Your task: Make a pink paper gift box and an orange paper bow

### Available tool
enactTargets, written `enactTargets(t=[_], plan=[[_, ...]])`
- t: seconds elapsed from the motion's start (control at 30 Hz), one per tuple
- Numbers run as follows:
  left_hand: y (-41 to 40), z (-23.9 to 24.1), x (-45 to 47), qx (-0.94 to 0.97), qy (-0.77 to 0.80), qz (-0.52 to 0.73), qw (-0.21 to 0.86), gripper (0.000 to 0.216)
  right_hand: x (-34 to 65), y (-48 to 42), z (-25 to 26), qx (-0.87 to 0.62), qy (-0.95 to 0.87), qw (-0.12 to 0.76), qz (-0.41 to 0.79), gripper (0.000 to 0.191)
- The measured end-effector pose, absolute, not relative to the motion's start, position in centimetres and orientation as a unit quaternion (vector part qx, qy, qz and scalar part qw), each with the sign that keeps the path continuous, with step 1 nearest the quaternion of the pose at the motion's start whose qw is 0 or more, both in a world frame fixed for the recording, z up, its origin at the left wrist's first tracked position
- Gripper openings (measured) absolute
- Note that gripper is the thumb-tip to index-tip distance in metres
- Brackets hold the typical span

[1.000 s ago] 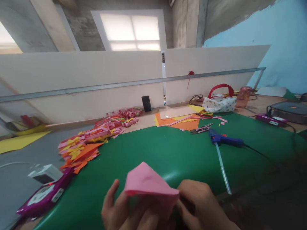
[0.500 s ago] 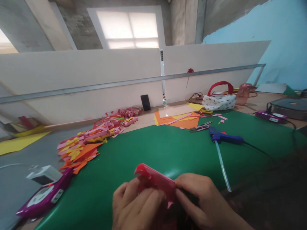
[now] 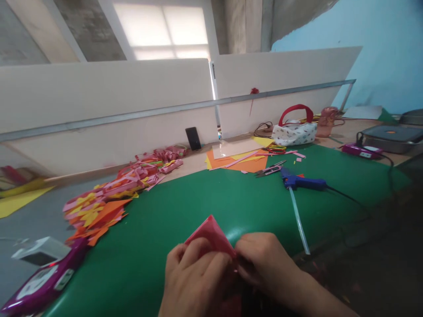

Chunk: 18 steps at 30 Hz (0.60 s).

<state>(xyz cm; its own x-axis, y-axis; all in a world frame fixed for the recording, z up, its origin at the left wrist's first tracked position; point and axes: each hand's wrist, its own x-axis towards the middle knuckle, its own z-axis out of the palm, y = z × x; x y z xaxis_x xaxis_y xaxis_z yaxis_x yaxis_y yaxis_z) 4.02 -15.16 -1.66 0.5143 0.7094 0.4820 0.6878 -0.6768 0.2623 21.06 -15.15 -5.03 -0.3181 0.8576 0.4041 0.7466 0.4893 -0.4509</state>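
A folded piece of pink-red paper (image 3: 214, 235) is held between my two hands, low in the head view over the near edge of the green mat (image 3: 185, 198). My left hand (image 3: 198, 277) has its fingers curled over the paper's left and lower part. At the paper's right edge, my right hand (image 3: 264, 259) pinches it with thumb and fingers. One pointed corner of the paper sticks up above my left fingers. Its lower part is hidden behind my hands and in shadow.
A blue glue gun (image 3: 304, 182) with a clear glue stick lies on the right, beside thread snips (image 3: 269, 169). Pink, yellow and orange paper pieces (image 3: 115, 189) are heaped on the left. A purple power strip (image 3: 42, 277) is at the near left. A phone (image 3: 193, 138) leans at the back.
The paper has turned in my hands, so a pointed corner now faces up where a curled edge showed before. My right hand has shifted slightly left. The whole view has moved a little.
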Motion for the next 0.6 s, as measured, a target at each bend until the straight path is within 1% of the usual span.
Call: enactTargets(t=[0.07,0.13,0.33,0.47,0.6], plan=[[-15.1,-1.6,4.3,0.875,0.399,0.276,0.002,0.006,21.1,-14.9,-5.4,-0.486,-0.819,0.304,0.036,0.022],[-14.9,-1.6,4.6,0.877,0.399,0.268,-0.018,0.010,21.2,-14.7,-5.7,-0.473,-0.826,0.308,0.004,0.024],[-14.4,-2.3,4.8,0.872,0.385,0.298,-0.043,0.009,21.8,-14.3,-5.5,-0.448,-0.831,0.329,-0.009,0.031],[-14.2,-2.6,4.7,0.865,0.380,0.325,-0.043,0.011,21.8,-14.0,-5.5,-0.432,-0.838,0.327,-0.059,0.040],[-14.3,-3.0,4.5,0.858,0.369,0.351,-0.069,0.011,22.0,-13.5,-6.0,-0.429,-0.842,0.321,-0.064,0.039]])
